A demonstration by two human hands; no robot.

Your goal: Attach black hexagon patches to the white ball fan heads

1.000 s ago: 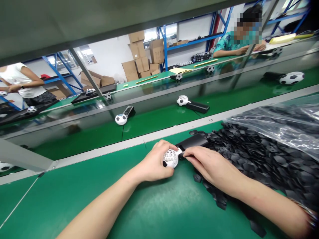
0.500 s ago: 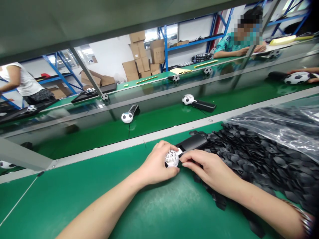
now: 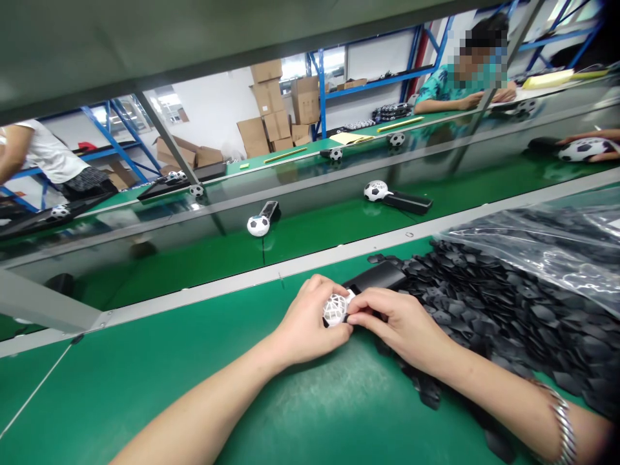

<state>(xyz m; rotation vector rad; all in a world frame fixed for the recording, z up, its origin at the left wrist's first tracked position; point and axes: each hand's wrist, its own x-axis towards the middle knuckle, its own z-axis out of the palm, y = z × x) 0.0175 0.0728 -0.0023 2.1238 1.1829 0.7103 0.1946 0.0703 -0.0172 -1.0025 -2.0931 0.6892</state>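
Note:
My left hand is curled around the white round head of a football-shaped handheld fan, thumb below and fingers above. The head has an open lattice front, and its black handle points up and right, lying over the bench. My right hand pinches thumb and forefinger together at the right side of the head. A small dark piece shows at those fingertips, mostly hidden. To the right of my right hand spreads a heap of flat black plastic pieces.
Beyond the metal rail runs a green conveyor belt carrying two football fans. A clear plastic bag lies over the heap. Across the line a person works; another person's hand holds a football fan at right.
My right hand has moved slightly left, its fingertips now against the fan head. Fans on the near belt have shifted right, while those on the far line have shifted left.

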